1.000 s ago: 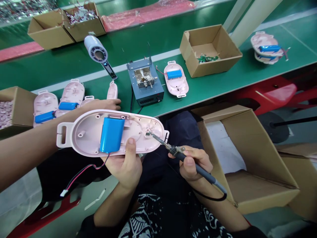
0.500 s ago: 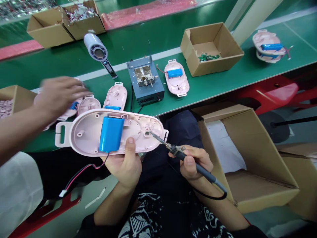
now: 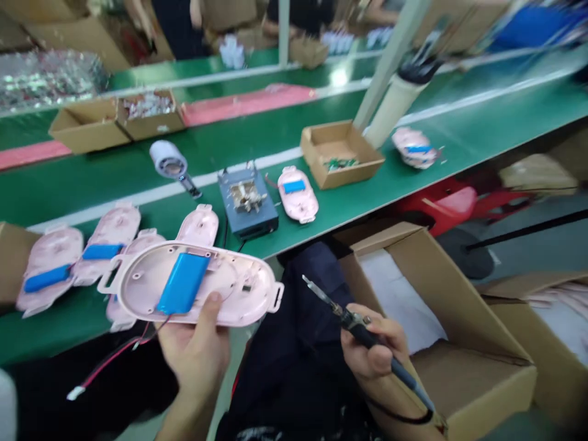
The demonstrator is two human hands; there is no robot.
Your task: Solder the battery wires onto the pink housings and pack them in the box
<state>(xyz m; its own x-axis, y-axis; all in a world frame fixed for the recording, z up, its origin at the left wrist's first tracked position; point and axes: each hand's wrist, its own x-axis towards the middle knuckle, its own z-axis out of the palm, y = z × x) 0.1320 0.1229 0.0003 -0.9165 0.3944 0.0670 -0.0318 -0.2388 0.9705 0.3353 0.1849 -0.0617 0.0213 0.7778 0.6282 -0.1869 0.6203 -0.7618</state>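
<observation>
My left hand (image 3: 197, 349) grips a pale pink plastic housing (image 3: 239, 288) from below, its thumb pressed on the inner face. Inside the housing sits a blue battery pack (image 3: 184, 283), and its red and black wires (image 3: 113, 360) hang down to a white connector. In my right hand (image 3: 374, 346) is a soldering iron (image 3: 362, 335), fingers closed round its handle. The iron's bare tip points up and left, apart from the housing. Beyond the housing stands a blue-grey metal device (image 3: 250, 208) on the green bench.
More pink housings (image 3: 113, 226) with batteries lie on the bench at left. A handheld fan (image 3: 169, 160), another housing (image 3: 298, 202) and a cardboard box (image 3: 342, 156) of green boards stand farther back. At my right is a large open carton (image 3: 478, 318). Other people are across the bench.
The soldering iron's tip has come away from the housing, to the right. My left hand and the housing have shifted left. Another person's arm has left the view, which now reaches farther back.
</observation>
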